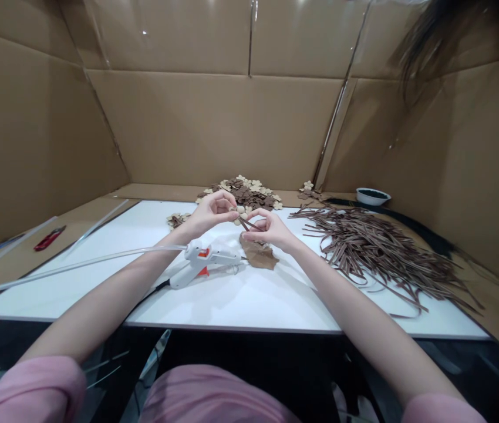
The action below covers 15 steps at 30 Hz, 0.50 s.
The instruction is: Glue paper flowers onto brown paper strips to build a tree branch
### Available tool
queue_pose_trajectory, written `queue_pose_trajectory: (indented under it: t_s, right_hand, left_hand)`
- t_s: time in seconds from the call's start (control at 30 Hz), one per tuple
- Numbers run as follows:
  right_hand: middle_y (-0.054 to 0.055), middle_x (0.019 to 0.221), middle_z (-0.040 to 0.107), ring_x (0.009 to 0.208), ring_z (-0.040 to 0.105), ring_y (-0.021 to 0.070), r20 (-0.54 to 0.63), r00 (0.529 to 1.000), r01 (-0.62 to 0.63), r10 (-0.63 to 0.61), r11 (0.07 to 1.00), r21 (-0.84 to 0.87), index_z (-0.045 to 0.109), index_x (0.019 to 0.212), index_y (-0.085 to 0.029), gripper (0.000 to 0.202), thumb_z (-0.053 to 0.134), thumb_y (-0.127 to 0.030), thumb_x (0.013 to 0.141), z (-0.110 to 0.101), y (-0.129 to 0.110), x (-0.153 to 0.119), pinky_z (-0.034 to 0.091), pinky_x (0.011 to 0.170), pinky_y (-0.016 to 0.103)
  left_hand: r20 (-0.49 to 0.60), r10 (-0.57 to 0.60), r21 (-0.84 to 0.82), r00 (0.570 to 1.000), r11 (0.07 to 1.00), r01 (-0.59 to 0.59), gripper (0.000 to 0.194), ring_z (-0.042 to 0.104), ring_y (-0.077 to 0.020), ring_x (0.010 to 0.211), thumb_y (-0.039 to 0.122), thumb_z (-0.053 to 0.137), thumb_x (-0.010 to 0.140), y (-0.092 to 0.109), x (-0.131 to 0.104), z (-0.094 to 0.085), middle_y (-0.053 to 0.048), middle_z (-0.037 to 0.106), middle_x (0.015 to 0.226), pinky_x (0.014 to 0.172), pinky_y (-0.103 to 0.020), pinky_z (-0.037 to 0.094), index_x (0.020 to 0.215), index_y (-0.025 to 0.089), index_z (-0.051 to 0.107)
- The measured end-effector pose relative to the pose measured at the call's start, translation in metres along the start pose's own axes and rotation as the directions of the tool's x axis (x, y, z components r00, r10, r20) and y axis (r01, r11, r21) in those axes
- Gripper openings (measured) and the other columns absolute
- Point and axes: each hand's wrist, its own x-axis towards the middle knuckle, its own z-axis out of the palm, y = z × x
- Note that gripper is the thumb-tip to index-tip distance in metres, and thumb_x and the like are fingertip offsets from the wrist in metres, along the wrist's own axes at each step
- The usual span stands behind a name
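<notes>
Above the middle of the white board [240, 305], my left hand [216, 211] pinches a small cream flower [239, 210] between thumb and fingers. Close on its right, my right hand [267, 228] is closed on thin brown strips [248, 224], whose left ends meet the flower. Whether they are joined to it is too small to tell. Below my hands lies a crumpled brown piece [259, 254]. A white glue gun [194, 261] with an orange trigger rests on the board under my left forearm, its nozzle pointing at that brown piece and a long clear stick running out its back.
Brown and cream flowers [249, 192] are heaped behind my hands. A large pile of brown strips [377, 247] covers the right side. A white bowl [371, 197] stands back right; a red cutter [49, 238] lies left. Cardboard walls surround the back and sides.
</notes>
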Motion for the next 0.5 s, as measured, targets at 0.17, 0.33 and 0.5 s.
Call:
queue_pose_trajectory:
  t_s: [0.17, 0.33, 0.5]
  right_hand:
    - [-0.002, 0.067, 0.07, 0.053, 0.059, 0.012, -0.016, 0.999, -0.035, 0.035, 0.999, 0.009, 0.053, 0.1, -0.021, 0.054, 0.084, -0.032, 0.058, -0.004, 0.001, 0.0, 0.041, 0.05, 0.021]
    - [0.0, 0.065, 0.07, 0.056, 0.063, 0.0145, -0.034, 0.999, -0.041, 0.04, 0.999, -0.023, 0.055, 0.095, -0.019, 0.05, 0.084, -0.034, 0.056, -0.007, -0.002, -0.002, 0.044, 0.052, 0.022]
    - [0.0, 0.063, 0.07, 0.057, 0.065, 0.0161, -0.071, 0.996, -0.062, 0.057, 0.996, -0.061, 0.056, 0.092, -0.019, 0.046, 0.082, -0.032, 0.057, -0.013, 0.002, -0.002, 0.045, 0.051, 0.023]
  left_hand:
    - [-0.073, 0.021, -0.067, 0.997, 0.997, -0.026, 0.033, 0.059, -0.009, 0.065, 0.026, 0.082, 0.07, -0.002, 0.003, -0.007, 0.001, 0.061, 0.074, 0.063, -0.022, 0.047, 0.087, 0.016, 0.055]
    - [-0.143, 0.018, -0.158, 0.989, 0.987, -0.04, 0.034, 0.062, -0.0095, 0.065, 0.024, 0.082, 0.069, -0.002, 0.004, -0.012, 0.002, 0.063, 0.074, 0.061, -0.021, 0.048, 0.087, 0.017, 0.055]
    - [-0.209, -0.01, -0.303, 0.978, 0.951, -0.055, 0.034, 0.06, -0.0069, 0.062, 0.02, 0.083, 0.067, 0.006, 0.003, -0.021, 0.004, 0.061, 0.07, 0.059, -0.018, 0.048, 0.087, 0.019, 0.056]
